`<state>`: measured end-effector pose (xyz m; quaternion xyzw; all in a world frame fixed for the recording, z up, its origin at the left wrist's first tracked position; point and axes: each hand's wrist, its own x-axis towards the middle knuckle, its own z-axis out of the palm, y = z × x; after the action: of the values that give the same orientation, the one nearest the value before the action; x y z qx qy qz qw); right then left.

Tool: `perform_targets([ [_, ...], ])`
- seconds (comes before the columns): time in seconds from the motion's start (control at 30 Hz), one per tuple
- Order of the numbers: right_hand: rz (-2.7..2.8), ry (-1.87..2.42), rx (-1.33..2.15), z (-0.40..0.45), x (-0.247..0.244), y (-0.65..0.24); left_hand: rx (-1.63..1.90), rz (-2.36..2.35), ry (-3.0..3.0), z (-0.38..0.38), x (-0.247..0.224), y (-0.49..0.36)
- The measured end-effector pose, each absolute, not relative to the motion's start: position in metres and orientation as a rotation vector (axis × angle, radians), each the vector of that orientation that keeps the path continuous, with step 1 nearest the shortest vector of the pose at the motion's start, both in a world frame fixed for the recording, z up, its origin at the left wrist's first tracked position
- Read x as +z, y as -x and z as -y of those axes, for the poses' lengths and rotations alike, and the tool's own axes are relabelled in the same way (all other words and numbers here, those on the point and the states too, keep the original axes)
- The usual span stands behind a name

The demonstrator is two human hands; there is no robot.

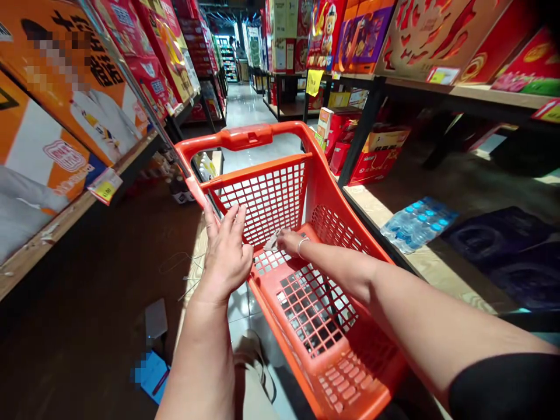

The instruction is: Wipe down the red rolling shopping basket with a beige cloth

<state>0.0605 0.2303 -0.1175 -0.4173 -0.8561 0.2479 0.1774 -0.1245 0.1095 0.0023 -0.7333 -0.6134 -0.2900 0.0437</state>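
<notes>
A red plastic shopping cart [306, 356] with grid-patterned walls fills the middle of the view, its handle bar at the far end. On the cart's left rim rests my left hand [227, 254], palm down, fingers spread and nothing gripped. Down inside the basket, near the far grid panel, my right hand [289, 242] is closed around a crumpled greyish-white cloth [272, 240], pressed close to the basket's floor. A thin bracelet circles the right wrist.
Shelves of boxed goods flank both sides, with an orange carton [56, 35] at left. Shrink-wrapped water bottles [417, 224] lie on the low right shelf. A blue item [153, 373] is at lower left. A tiled aisle [249, 105] runs ahead.
</notes>
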Motion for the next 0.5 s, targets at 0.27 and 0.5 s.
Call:
perform_targets([
  [0.27,2.090,0.738,0.078,-0.265,-0.035,-0.008,-0.885,1.865,2.242,-0.110,0.003,0.124],
  [0.5,2.616,1.039,-0.038,-0.243,-0.117,-0.020,-0.861,1.894,2.249,-0.108,0.005,0.124],
])
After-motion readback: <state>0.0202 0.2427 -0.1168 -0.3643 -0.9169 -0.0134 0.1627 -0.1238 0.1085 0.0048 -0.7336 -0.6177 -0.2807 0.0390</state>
